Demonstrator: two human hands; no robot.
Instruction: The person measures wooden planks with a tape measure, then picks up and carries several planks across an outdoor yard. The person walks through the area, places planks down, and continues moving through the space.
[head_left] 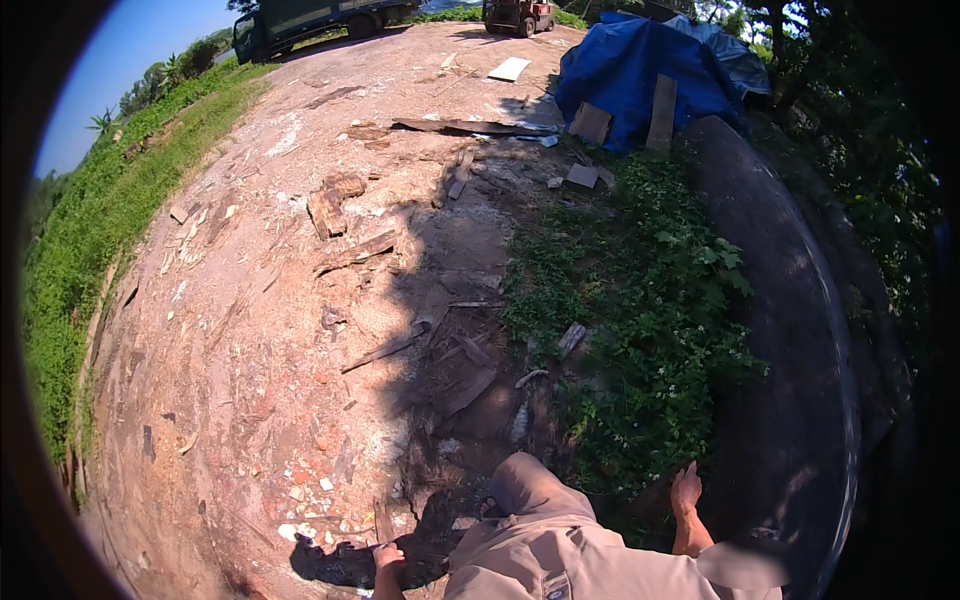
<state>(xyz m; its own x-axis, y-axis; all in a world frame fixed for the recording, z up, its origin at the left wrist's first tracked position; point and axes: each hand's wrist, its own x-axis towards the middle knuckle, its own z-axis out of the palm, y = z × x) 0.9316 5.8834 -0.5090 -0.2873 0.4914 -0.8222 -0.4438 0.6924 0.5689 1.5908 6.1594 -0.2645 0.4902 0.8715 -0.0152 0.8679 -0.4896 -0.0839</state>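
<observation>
I stand on bare reddish ground strewn with wood scraps. My left hand point(388, 558) hangs low at my side over the dirt and my own shadow, fingers loosely curled, with nothing in it. My right hand point(686, 492) hangs by my hip over the edge of a weed patch point(640, 330), fingers apart and empty. My khaki-clad leg point(530, 490) steps forward between the two hands. The nearest thing to the left hand is a short wooden piece point(383, 520) lying on the ground.
Broken boards point(327, 212) and planks point(470, 127) lie scattered ahead. A blue tarp-covered heap point(640, 70) with boards leaning on it stands at the far right. A dark long curved hull-like surface point(790, 330) runs along the right. A truck point(300, 20) is parked far off; grass borders the left.
</observation>
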